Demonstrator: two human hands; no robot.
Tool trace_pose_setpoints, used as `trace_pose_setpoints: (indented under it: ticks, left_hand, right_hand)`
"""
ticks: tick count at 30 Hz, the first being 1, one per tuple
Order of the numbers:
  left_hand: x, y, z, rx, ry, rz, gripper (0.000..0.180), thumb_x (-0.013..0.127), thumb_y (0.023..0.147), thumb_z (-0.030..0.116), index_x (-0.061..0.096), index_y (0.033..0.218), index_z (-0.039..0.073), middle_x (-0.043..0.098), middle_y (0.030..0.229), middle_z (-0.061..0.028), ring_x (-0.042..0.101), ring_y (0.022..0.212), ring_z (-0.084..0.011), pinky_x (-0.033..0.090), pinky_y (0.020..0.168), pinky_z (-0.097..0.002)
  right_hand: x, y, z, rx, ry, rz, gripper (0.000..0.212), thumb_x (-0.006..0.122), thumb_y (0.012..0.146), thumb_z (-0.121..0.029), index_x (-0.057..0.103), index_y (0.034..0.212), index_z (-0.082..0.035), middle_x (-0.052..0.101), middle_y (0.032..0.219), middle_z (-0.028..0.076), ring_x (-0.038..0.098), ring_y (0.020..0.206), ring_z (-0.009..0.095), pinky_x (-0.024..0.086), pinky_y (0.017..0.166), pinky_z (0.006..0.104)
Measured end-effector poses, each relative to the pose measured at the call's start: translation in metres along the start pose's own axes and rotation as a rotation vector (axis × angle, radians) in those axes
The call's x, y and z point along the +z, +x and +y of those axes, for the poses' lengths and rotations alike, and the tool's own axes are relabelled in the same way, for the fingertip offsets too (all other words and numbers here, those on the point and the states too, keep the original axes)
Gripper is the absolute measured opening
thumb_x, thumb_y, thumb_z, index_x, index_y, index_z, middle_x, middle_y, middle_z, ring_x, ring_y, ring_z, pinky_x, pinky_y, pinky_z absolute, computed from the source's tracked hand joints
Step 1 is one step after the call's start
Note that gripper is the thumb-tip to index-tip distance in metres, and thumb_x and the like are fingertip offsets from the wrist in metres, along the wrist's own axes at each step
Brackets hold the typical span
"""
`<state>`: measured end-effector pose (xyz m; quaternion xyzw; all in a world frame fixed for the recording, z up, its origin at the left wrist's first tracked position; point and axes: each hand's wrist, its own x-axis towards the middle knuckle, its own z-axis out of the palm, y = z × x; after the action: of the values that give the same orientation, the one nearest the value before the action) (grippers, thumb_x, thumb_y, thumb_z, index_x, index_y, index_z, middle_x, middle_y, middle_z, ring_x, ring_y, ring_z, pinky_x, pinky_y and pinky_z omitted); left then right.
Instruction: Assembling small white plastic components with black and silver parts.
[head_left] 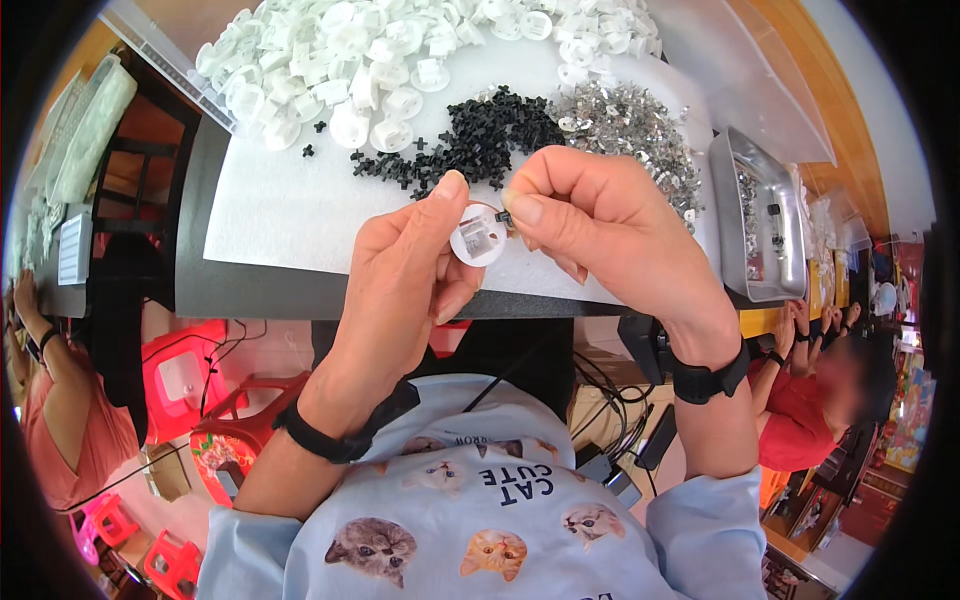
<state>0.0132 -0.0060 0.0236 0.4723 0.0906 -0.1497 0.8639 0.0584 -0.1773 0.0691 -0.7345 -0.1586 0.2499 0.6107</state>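
Between thumb and fingers, my left hand [405,265] grips a round white plastic part [477,238] with a raised, slotted middle. Close at its right, my right hand [590,215] pinches a small black cross-shaped piece [503,217] at the white part's upper right edge. Whether the black piece touches the white part I cannot tell. Just beyond my fingers lies a heap of black cross-shaped pieces [490,130]. Right of it is a pile of small silvery metal pieces [640,130]. Many white plastic parts [350,50] are heaped at the back.
White sheeting [270,210] covers the dark tabletop [235,290]. A metal tray [735,215] with small metal parts stands at the right. Red stools [180,375] and cables [620,410] are below. Other people sit at the far left [70,420] and right [800,410].
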Motion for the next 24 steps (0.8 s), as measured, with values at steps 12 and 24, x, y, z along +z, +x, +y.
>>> trace_pose_setpoints:
  ticks: [12, 24]
  left_hand:
    - [0.004, -0.001, 0.005, -0.047, 0.118, 0.054, 0.050, 0.050, 0.095, 0.042, 0.056, 0.063, 0.004, 0.042, 0.049, 0.0023, 0.027, 0.040, -0.0022, 0.016, 0.036, -0.0207]
    - [-0.015, 0.003, 0.001, -0.078, -0.026, -0.063, 0.036, 0.043, 0.095, 0.031, 0.055, 0.078, 0.001, 0.046, 0.058, -0.0017, 0.029, 0.041, -0.0060, 0.020, 0.038, -0.0213]
  right_hand:
    - [0.003, 0.007, -0.013, -0.122, -0.455, -0.058, 0.015, 0.061, 0.087, -0.009, 0.052, 0.077, -0.002, 0.043, 0.064, -0.005, 0.036, 0.059, 0.003, 0.031, 0.049, 0.0221]
    - [0.006, 0.015, -0.003, -0.562, -0.801, 0.016, 0.010, 0.060, 0.080, -0.003, 0.050, 0.078, -0.002, 0.048, 0.068, 0.009, 0.049, 0.060, 0.026, 0.039, 0.054, 0.0333]
